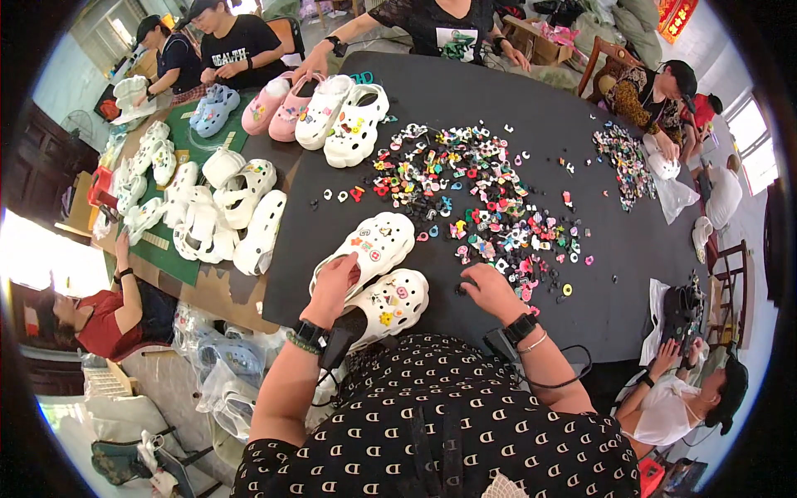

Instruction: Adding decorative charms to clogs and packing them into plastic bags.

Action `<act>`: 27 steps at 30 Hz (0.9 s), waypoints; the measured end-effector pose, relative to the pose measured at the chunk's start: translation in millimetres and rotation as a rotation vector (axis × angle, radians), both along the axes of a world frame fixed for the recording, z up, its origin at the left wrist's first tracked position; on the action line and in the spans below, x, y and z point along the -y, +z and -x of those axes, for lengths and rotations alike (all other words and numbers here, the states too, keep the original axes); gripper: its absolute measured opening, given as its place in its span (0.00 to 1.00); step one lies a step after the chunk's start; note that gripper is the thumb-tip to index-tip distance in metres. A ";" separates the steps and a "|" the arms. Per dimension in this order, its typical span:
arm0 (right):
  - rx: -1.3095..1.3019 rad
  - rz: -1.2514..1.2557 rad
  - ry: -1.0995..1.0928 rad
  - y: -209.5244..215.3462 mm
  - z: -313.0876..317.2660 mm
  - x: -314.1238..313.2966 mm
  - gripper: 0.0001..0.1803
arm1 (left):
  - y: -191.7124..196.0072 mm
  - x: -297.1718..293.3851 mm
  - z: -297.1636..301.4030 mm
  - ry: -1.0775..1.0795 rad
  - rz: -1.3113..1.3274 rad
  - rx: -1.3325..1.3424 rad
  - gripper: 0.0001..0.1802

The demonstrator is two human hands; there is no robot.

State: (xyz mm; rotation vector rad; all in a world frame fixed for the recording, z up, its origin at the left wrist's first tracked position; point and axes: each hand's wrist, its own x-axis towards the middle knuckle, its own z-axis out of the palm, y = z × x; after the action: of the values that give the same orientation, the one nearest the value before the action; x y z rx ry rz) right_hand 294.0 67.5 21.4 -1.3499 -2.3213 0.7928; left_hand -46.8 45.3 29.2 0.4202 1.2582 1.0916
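Note:
Two white clogs lie side by side on the dark table right in front of me. My left hand (336, 284) reaches into the opening of the farther clog (378, 241) and grips it, its fingers partly hidden inside. Colourful charms sit in the holes of that clog's upper. Nearer to me is the other clog (399, 300), also set with charms, a yellow flower among them. Right of the clogs, my right hand (488, 292) is curled at the edge of the charm pile (498, 212), a small dark piece between its thumb and fingers.
Several white and pink clogs (357, 124) stand at the table's far left. More white clogs (220, 224) crowd a board with a green mat (187, 270). Another charm heap (624, 162) lies far right, near a plastic bag (674, 197). Several other people work around the table.

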 end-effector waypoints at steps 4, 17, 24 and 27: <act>0.024 0.059 -0.071 -6.8 -15.7 8.8 0.10 | 6.7 -15.5 -3.9 -0.053 0.077 -0.176 0.17; 0.100 0.192 -0.111 -22.3 -30.5 14.0 0.11 | -6.9 -16.6 -13.9 -0.061 0.087 -0.552 0.18; 0.014 0.242 -0.089 -20.3 -6.2 2.4 0.16 | -12.0 -17.9 -15.3 -0.031 0.043 -0.523 0.18; -0.045 0.215 -0.020 -10.4 14.6 -9.0 0.17 | -5.5 -19.7 -17.6 -0.033 0.051 -0.500 0.18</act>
State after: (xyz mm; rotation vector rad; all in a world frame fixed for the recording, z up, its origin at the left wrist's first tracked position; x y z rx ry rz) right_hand 279.4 76.5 11.0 -1.4237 -2.2357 1.0804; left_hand -29.2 65.0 23.8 0.7012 1.7059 0.9532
